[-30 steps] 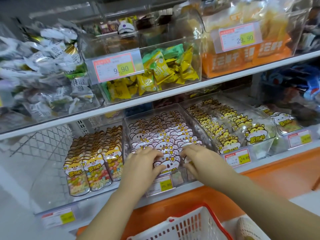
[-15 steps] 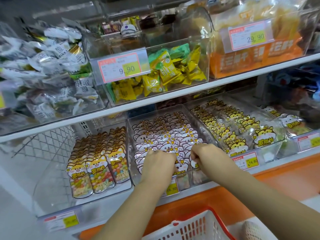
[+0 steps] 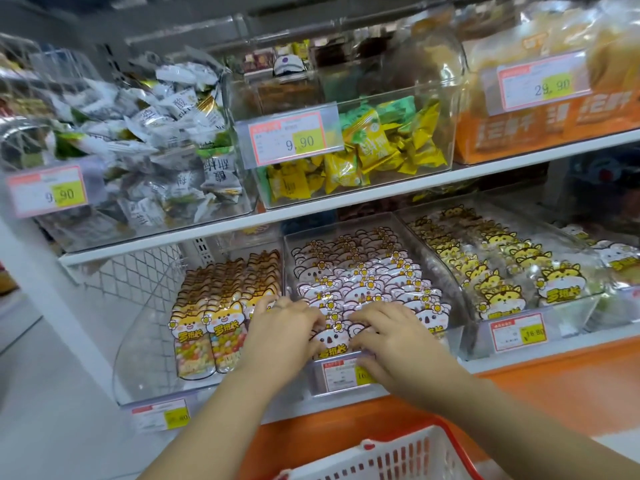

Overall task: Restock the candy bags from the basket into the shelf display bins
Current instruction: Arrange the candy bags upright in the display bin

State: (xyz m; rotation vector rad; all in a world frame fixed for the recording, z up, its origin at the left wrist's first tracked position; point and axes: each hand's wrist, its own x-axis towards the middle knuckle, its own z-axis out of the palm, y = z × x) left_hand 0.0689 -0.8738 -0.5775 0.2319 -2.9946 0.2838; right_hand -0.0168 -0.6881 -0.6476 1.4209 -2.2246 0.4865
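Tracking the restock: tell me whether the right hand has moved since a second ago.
Yes. The right hand shifted left and down, now overlapping the middle bin's price tag.

One camera sits on the person's head. It looks forward and a little down at the white store shelf (image 3: 346, 206) from close by. The left hand (image 3: 284, 337) and right hand (image 3: 391, 341) come in from below. The red and white plastic basket (image 3: 415, 455) is nearest, at the bottom edge.
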